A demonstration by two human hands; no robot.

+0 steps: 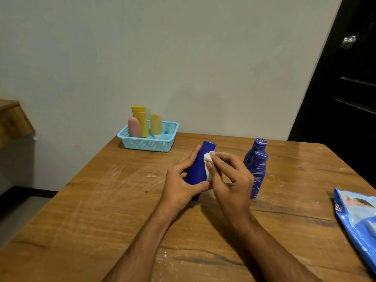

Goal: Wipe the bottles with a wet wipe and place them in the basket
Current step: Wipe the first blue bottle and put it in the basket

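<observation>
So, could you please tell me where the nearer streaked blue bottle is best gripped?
Probably round the narrow waist below the cap of the nearer streaked bottle, coming from its right: it stands upright, and the other streaked bottle stands close behind it.

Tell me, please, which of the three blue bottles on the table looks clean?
The blue bottle held in the left hand: its surface is plain blue, while the two standing bottles carry white streaks.
</observation>
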